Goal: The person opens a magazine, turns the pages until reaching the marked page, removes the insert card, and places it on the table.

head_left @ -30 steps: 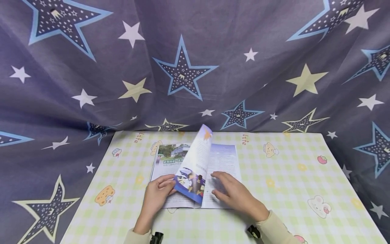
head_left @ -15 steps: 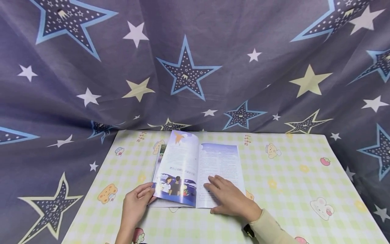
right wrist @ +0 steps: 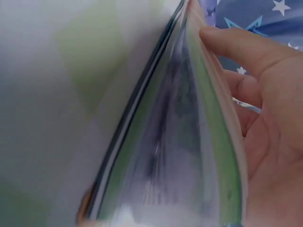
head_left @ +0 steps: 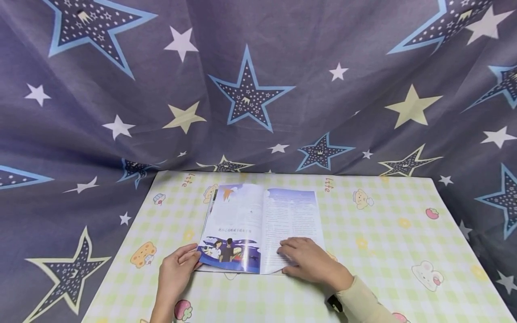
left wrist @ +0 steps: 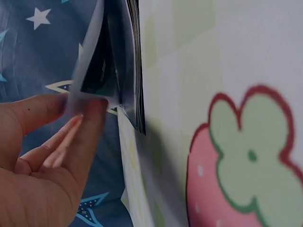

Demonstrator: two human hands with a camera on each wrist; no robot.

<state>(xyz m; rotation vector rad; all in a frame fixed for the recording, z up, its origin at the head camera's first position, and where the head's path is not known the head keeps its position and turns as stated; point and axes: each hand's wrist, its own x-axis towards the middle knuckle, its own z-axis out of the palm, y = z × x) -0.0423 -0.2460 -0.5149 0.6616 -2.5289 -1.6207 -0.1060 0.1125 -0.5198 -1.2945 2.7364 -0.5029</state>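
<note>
An open magazine (head_left: 282, 215) lies on the table, its left page printed with a picture of two people. At that page's lower left corner, my left hand (head_left: 177, 269) pinches the paper. Thumb and fingers stand on either side of the page in the left wrist view, the corner raised off the pages below. My right hand (head_left: 311, 262) rests on the lower part of the right page, fingers bent. In the right wrist view, the thumb (right wrist: 213, 38) touches the upper sheets (right wrist: 222, 142), which bulge apart from those beneath at the lower edge.
A green-and-white checked cloth (head_left: 375, 278) with cartoon prints covers the table. Behind it hangs a dark curtain (head_left: 307, 58) patterned with stars. A black strap (head_left: 334, 303) sits at the right wrist, near a pale sleeve (head_left: 363, 300).
My left hand has carried the page over from right to left, and it has come down flatter. The right hand has settled lower on the right page.
</note>
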